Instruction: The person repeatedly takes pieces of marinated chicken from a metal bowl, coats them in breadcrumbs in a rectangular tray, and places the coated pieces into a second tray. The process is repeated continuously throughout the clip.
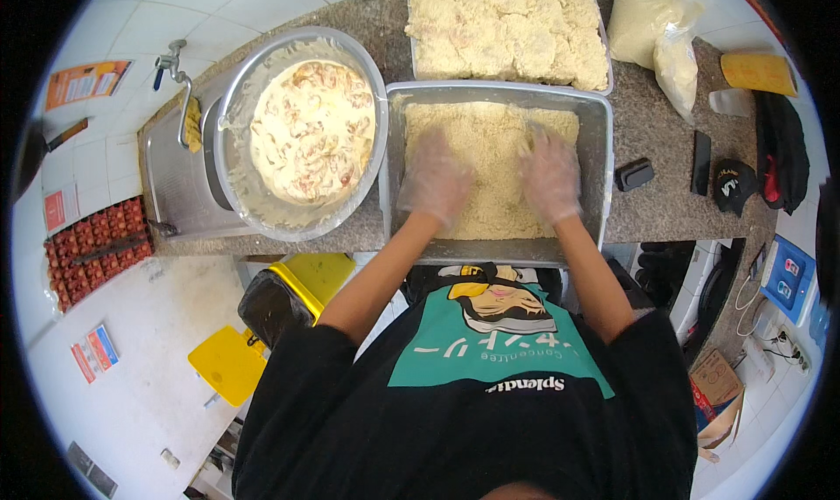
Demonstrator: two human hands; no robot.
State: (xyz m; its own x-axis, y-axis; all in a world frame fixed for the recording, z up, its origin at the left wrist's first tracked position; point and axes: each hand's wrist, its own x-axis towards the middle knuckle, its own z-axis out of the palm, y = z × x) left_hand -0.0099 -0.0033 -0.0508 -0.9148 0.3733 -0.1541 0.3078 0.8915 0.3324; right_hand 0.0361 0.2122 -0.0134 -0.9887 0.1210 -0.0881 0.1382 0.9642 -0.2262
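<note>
A grey plastic tub [499, 251] sits before me, with a layer of pale breadcrumbs [493, 165] spread inside it. My left hand [436, 177], in a clear plastic glove, rests on the crumbs at the tub's left side. On the right side my right hand [550, 175], gloved the same way, touches the crumbs too. Both hands are blurred, and their fingertips are partly lost in the crumbs, so I cannot see whether anything is under them. Left of the tub, a large metal bowl [237, 165] holds raw meat pieces in creamy batter [315, 132].
Behind the tub, another container holds crumb-coated pieces [508, 27]. Bags of crumbs [646, 24] stand at the back right. A small black case [634, 174] lies right of the tub. The bowl overlaps the metal sink [180, 178] below a tap [174, 63]. A yellow bin [321, 280] stands below the counter.
</note>
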